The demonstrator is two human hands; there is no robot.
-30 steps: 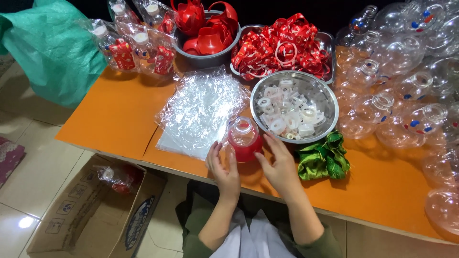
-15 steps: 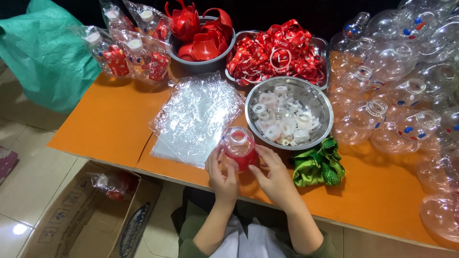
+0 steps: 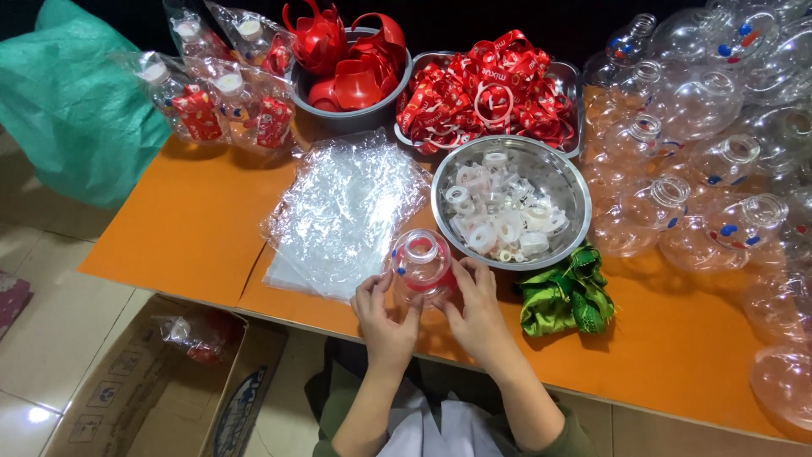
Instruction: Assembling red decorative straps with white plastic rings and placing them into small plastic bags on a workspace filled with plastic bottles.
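Both my hands hold a small round clear plastic bottle with red inside it, upright at the near edge of the orange table. My left hand grips its left side and my right hand its right side. Just beyond the bottle stands a metal bowl with several white plastic caps. A stack of clear plastic bags lies to the left of the bottle.
Many clear round bottles crowd the right side. At the back stand a tray of red ribbons, a bowl of red handles and bagged bottles. A green cloth lies at right; a green bag and a cardboard box at left.
The bottle has tilted upright between my hands, so its open neck now faces up. Both hands stay on it at the table's near edge.
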